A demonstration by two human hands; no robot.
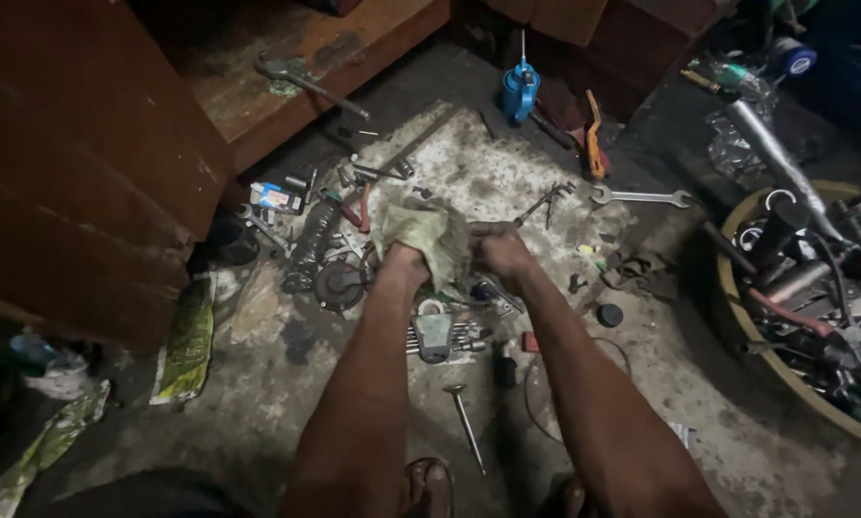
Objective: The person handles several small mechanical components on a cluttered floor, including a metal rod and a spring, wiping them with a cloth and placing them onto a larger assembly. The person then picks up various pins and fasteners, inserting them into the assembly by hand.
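Observation:
Both my hands meet over a grimy concrete floor, bunched around a dirty greenish rag (pixel 429 236). My left hand (pixel 399 264) grips the rag's lower left side. My right hand (pixel 499 249) is closed against the rag's right edge; whatever small part it may hold is hidden by the cloth. Below the hands lie a grey metal bracket (pixel 433 335), a set of sockets and an engine valve (pixel 466 423) with its stem pointing toward me.
A combination spanner (pixel 640 198), pliers, a blue oil can (pixel 520 90) and a black shock spring (pixel 313 245) lie scattered about. A round basket (pixel 733 317) of metal parts stands at right. Wooden steps (pixel 287 77) with a wrench rise at upper left. My sandalled foot (pixel 429 484) shows below.

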